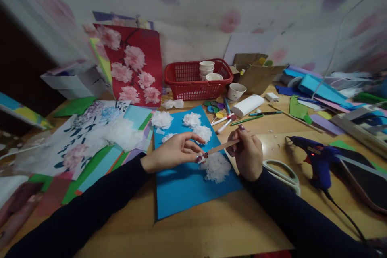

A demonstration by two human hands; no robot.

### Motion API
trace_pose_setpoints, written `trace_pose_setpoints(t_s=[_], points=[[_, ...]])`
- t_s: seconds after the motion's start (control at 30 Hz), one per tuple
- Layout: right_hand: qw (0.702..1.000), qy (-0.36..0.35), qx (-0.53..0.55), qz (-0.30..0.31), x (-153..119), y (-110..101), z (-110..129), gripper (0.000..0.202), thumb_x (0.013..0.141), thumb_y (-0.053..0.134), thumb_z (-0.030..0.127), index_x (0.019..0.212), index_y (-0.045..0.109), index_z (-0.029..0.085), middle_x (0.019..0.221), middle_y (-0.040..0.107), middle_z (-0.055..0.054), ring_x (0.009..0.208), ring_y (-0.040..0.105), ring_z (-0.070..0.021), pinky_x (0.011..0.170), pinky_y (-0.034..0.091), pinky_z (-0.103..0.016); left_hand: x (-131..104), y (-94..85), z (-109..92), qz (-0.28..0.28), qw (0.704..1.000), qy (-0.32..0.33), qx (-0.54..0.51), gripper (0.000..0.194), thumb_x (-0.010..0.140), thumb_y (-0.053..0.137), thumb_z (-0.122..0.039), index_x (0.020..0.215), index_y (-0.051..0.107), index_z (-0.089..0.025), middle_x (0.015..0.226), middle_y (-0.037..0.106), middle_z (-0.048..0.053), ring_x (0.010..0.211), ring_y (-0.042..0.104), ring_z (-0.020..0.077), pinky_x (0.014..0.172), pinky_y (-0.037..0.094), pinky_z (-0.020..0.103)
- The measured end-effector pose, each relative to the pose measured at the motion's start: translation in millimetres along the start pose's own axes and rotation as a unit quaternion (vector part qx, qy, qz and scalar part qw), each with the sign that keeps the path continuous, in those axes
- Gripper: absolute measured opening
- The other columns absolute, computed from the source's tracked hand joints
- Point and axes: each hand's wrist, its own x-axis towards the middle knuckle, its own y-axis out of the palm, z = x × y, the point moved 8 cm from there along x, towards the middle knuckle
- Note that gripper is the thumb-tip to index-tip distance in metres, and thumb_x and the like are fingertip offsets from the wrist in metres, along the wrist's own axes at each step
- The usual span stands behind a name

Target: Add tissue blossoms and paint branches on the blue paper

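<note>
My right hand [248, 151] is closed round a flat wooden craft stick [223, 146], which slants down to the left. The dark tip of the stick meets the fingertips of my left hand [181, 149]. Thumb and fingers there pinch a small whitish piece [200, 160], mostly hidden. Both hands are above a blue sheet of card [178, 197]. On the card sit several white paper flowers, among them a large ruffled one [216, 167] just under the stick and another [192, 119] near the top edge.
A red card with pink paper flowers [136, 58] leans at the back, beside a red basket [193, 90] holding white cups. To the right are scissors [284, 175], a blue glue gun [320, 161] with a cord, and a phone [363, 177]. Coloured paper sheets [96, 169] spread on the left.
</note>
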Motion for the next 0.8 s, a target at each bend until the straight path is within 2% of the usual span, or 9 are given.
trace_pose_setpoints(t_s=[0.13, 0.2, 0.3, 0.5, 0.67, 0.8], points=[[0.994, -0.074, -0.073, -0.042, 7, -13, 11, 0.04, 0.084, 0.058, 0.046, 0.056, 0.049, 0.019, 0.039, 0.04, 0.007, 0.032, 0.036, -0.0068, 0.032, 0.026, -0.02, 1, -17.3, -6, -0.059, 0.996, 0.041, 0.045, 0.04, 0.069, 0.069, -0.016, 0.105, 0.052, -0.015, 0.088, 0.068, 0.002, 0.074, 0.069, 0.0148, 0.073, 0.052, 0.031], [0.984, -0.109, -0.137, -0.034, 9, -14, 13, 0.042, 0.088, 0.052, 0.048, 0.057, 0.05, 0.019, 0.04, 0.041, 0.006, 0.034, 0.038, -0.0071, 0.034, 0.028, -0.021, 1, -25.2, -10, -0.087, 0.992, 0.05, 0.081, 0.042, 0.069, 0.07, -0.02, 0.106, 0.051, -0.016, 0.082, 0.066, 0.0, 0.072, 0.069, 0.015, 0.069, 0.052, 0.029], [0.972, -0.124, -0.201, -0.004, 10, -10, 7, 0.044, 0.092, 0.046, 0.05, 0.062, 0.052, 0.019, 0.042, 0.044, 0.006, 0.035, 0.041, -0.0078, 0.036, 0.031, -0.021, 4, -29.9, -14, -0.113, 0.984, 0.06, 0.125, 0.045, 0.068, 0.071, -0.022, 0.107, 0.05, -0.016, 0.078, 0.069, 0.0, 0.07, 0.069, 0.0153, 0.067, 0.052, 0.029], [0.964, -0.118, -0.24, 0.0, 12, -9, 0, 0.044, 0.094, 0.04, 0.052, 0.066, 0.05, 0.02, 0.049, 0.05, 0.003, 0.039, 0.045, -0.0083, 0.04, 0.036, -0.021, 22, -13.5, -20, -0.106, 0.967, 0.112, 0.204, 0.041, 0.072, 0.067, -0.015, 0.109, 0.049, -0.019, 0.079, 0.072, 0.0, 0.076, 0.071, 0.0166, 0.075, 0.056, 0.033], [0.96, -0.109, -0.258, -0.019, 14, -14, -2, 0.042, 0.095, 0.038, 0.05, 0.071, 0.052, 0.019, 0.053, 0.052, 0.002, 0.041, 0.047, -0.009, 0.043, 0.038, -0.022, 35, 4.2, -26, -0.1, 0.909, 0.182, 0.361, 0.046, 0.076, 0.058, -0.005, 0.118, 0.048, -0.018, 0.084, 0.071, 0.002, 0.079, 0.069, 0.0164, 0.077, 0.055, 0.033], [0.954, -0.13, -0.268, -0.036, 13, -16, 3, 0.04, 0.097, 0.036, 0.046, 0.069, 0.05, 0.02, 0.052, 0.053, 0.002, 0.043, 0.048, -0.0099, 0.044, 0.038, -0.023, 38, 5.2, -27, -0.111, 0.887, 0.201, 0.4, 0.047, 0.077, 0.058, -0.004, 0.12, 0.049, -0.017, 0.083, 0.07, 0.001, 0.077, 0.068, 0.0154, 0.074, 0.054, 0.031]])
